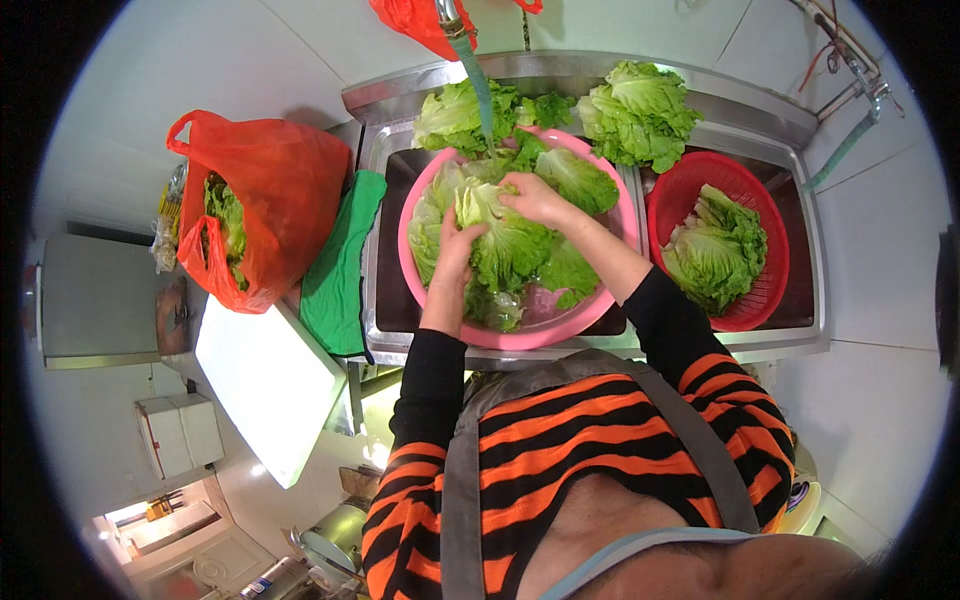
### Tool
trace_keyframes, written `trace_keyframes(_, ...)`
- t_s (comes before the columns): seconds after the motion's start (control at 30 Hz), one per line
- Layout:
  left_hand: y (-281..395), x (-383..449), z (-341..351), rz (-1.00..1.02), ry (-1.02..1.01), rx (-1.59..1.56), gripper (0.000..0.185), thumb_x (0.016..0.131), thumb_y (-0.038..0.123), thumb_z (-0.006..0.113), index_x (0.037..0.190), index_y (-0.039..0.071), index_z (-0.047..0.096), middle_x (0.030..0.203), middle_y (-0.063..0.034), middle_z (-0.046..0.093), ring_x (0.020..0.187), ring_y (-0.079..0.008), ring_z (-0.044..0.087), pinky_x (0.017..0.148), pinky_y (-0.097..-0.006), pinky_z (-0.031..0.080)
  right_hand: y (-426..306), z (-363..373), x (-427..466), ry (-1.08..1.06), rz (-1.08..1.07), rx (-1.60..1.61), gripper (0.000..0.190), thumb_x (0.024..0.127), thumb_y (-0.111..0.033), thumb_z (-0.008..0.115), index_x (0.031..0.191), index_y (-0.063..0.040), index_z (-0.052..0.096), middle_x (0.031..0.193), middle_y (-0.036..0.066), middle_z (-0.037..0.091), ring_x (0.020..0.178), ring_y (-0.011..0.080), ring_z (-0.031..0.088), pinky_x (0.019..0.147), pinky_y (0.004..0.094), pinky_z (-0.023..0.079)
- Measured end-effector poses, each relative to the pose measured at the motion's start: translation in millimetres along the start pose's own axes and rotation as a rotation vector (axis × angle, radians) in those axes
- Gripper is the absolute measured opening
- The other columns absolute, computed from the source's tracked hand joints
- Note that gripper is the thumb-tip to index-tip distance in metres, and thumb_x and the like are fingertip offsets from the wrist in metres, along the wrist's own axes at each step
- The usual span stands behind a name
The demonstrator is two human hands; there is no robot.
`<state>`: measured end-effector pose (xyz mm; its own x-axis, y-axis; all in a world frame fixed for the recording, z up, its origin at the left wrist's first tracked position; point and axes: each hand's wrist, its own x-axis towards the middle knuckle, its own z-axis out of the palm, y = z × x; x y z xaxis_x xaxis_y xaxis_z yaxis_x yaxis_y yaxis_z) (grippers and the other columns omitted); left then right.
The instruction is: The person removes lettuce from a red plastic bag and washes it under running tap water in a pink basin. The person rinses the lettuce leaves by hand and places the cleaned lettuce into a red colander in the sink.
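Both my hands hold a bunch of green lettuce leaves [510,244] over a pink plastic basin [523,341]. My left hand [454,247] grips its left side, the thumb laid across the leaves. At the upper right, my right hand [534,199] pinches the pale stem end. More loose lettuce leaves [576,180] lie around it in the basin, with some water at the bottom. A green hose [480,94] on the tap [450,19] hangs over the basin's far side, its end close to the leaves. The basin sits in the left bowl of a steel double sink [386,142].
In the right sink bowl a red plastic colander [780,225] holds lettuce [716,255]. Lettuce heads [637,112] rest on the sink's back ledge. To the left are a red plastic bag [277,187] with leafy greens, a green cloth [341,270] and a white cutting board [270,382].
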<state>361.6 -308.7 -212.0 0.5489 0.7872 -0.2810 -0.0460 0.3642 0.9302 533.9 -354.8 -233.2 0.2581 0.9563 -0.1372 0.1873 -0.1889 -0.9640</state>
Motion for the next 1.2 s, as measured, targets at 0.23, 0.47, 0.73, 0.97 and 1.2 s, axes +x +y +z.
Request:
trace_keyframes(0.23, -7.9, -0.1, -2.4, -0.035, 0.099, -0.112, 0.046, 0.080, 0.002, 0.064, 0.122, 0.001, 0.046, 0.109, -0.0110, 0.060, 0.092, -0.0211, 0.061, 0.077, -0.0334, 0.052, -10.7, -3.8, -25.0, -0.059, -0.139, 0.012, 0.047, 0.068, -0.013, 0.075, 0.109, 0.000, 0.056, 0.096, 0.011, 0.064, 0.090, 0.0217, 0.060, 0.082, 0.0330, 0.047)
trace_keyframes(0.47, -13.0, 1.5, 1.4, 0.008, 0.065, 0.034, 0.048, 0.076, -0.003, 0.065, 0.121, 0.000, 0.047, 0.108, -0.0115, 0.061, 0.092, -0.0230, 0.061, 0.079, -0.0331, 0.051, -5.9, 1.5, -29.5, 0.122, -0.141, -0.190, 0.043, 0.070, -0.013, 0.074, 0.107, -0.001, 0.057, 0.098, 0.014, 0.065, 0.089, 0.0241, 0.062, 0.081, 0.0349, 0.048)
trace_keyframes(0.73, 2.5, 8.0, -52.4, 0.150, 0.332, -0.116, 0.046, 0.077, -0.008, 0.059, 0.122, -0.002, 0.049, 0.112, -0.0102, 0.059, 0.097, -0.0223, 0.060, 0.083, -0.0335, 0.049, 36.7, -57.4, -61.4, 0.022, 0.159, -0.922, 0.039, 0.069, -0.035, 0.072, 0.081, 0.001, 0.064, 0.084, 0.019, 0.065, 0.083, 0.0351, 0.064, 0.074, 0.0442, 0.051)
trace_keyframes(0.97, -1.5, -0.2, -57.3, 0.100, 0.443, -0.123, 0.040, 0.080, -0.005, 0.059, 0.119, -0.002, 0.052, 0.112, -0.0103, 0.060, 0.097, -0.0215, 0.060, 0.083, -0.0331, 0.049, 87.9, -63.7, -57.4, -0.024, 0.174, -0.629, 0.045, 0.056, -0.034, 0.080, 0.083, 0.000, 0.066, 0.084, 0.019, 0.066, 0.082, 0.0314, 0.064, 0.073, 0.0384, 0.050)
trace_keyframes(1.2, 5.6, -7.8, -73.6, 0.163, 0.485, -0.155, 0.041, 0.079, -0.004, 0.060, 0.120, -0.002, 0.052, 0.112, -0.0110, 0.060, 0.096, -0.0226, 0.061, 0.084, -0.0335, 0.049, 82.9, -85.5, -55.4, -0.031, 0.287, -0.314, 0.034, 0.060, -0.023, 0.075, 0.085, 0.000, 0.067, 0.087, 0.017, 0.067, 0.080, 0.0291, 0.065, 0.073, 0.0368, 0.050)
